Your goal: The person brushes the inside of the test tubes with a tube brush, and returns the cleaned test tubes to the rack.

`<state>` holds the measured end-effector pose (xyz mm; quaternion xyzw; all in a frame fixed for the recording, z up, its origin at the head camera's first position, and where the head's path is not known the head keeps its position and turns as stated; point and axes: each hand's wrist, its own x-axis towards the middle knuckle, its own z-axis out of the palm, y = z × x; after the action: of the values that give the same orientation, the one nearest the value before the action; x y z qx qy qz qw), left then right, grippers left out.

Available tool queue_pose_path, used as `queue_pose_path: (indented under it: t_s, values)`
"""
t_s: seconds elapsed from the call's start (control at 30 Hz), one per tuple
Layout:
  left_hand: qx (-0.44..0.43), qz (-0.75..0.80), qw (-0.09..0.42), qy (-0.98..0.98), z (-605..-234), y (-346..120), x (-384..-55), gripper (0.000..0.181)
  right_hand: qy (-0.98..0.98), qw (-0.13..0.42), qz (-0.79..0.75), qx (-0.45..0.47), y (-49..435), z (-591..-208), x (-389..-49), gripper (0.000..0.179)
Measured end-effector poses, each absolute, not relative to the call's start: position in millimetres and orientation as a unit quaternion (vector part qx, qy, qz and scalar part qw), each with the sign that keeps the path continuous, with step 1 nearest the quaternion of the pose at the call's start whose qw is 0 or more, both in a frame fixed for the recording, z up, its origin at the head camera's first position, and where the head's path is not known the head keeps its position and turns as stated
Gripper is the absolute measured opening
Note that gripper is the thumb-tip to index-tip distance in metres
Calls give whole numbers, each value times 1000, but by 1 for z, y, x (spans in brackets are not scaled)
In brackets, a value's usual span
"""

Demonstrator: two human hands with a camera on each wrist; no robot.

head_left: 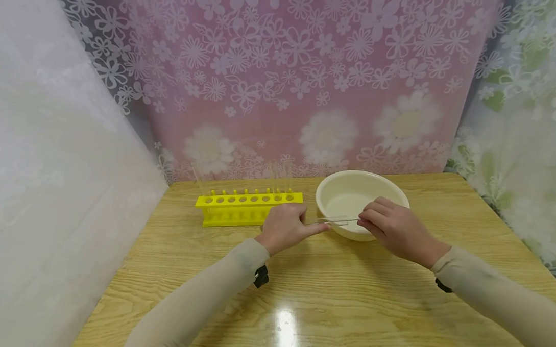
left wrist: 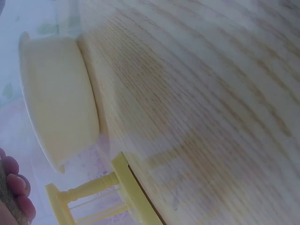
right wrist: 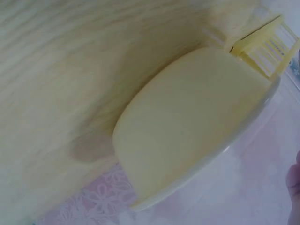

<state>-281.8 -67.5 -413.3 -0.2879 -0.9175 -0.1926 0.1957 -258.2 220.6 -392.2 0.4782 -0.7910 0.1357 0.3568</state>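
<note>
Low over the front of a cream bowl [head_left: 325, 200], my left hand [head_left: 285, 226] holds a clear glass test tube [head_left: 339, 221] lying nearly level, its thumb stretched along the tube. From the other side my right hand [head_left: 397, 229] pinches a thin grey rod [head_left: 353, 220] that lines up with the tube's right end; what the rod's tip looks like is too fine to make out. Only the left fingertips [left wrist: 21, 185] show at the edge of the left wrist view. The right wrist view catches a bit of the right hand [right wrist: 294, 183] beside the bowl [right wrist: 187, 122].
A yellow test tube rack [head_left: 249, 200] stands left of the bowl, partly behind my left hand. Clear test tubes [head_left: 288, 176] rise from its right end, and another tube [head_left: 198, 178] leans at its left end. A flowered curtain [head_left: 281, 92] hangs behind the wooden table [head_left: 338, 298].
</note>
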Motion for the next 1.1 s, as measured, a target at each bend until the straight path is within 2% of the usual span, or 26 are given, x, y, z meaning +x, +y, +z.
queue_pose_path:
  t_s: [0.07, 0.1, 0.17, 0.23, 0.3, 0.43, 0.57, 0.67, 0.77, 0.83, 0.9, 1.1]
  values:
    - [-289, -195, 199, -916, -414, -68, -282, 60, -775, 362, 130, 500, 222, -391, -260, 24]
    - [-289, -195, 200, -915, -414, -68, -282, 59, -772, 359, 132, 507, 222, -391, -261, 20]
    - [-290, -195, 203, -914, -415, -68, -282, 59, -782, 335, 149, 504, 222, -390, -260, 8]
    - [-292, -194, 206, -914, -415, -68, -282, 59, -801, 295, 186, 487, 221, -390, -259, 12]
    - [-295, -191, 210, -912, -415, -69, -282, 58, -825, 236, 243, 453, 220, -390, -256, 19]
    - [-298, -183, 219, -911, -413, -68, -281, 57, -849, 96, 374, 360, 217, -387, -251, 20]
    - [-301, -175, 235, -908, -413, -67, -281, 55, -837, -53, 480, 257, 214, -378, -250, 36]
    - [-307, -167, 253, -902, -413, -66, -282, 54, -806, -165, 540, 176, 211, -371, -252, 39]
    - [-311, -156, 257, -902, -414, -66, -282, 54, -787, -228, 560, 125, 211, -368, -254, 37]
    - [-306, -157, 249, -905, -414, -66, -282, 55, -801, -221, 542, 130, 213, -370, -255, 38]
    - [-299, -159, 239, -910, -415, -66, -282, 56, -836, -167, 496, 165, 214, -374, -255, 39]
    - [-286, -171, 225, -916, -414, -66, -282, 59, -890, 133, 267, 345, 217, -389, -251, 8]
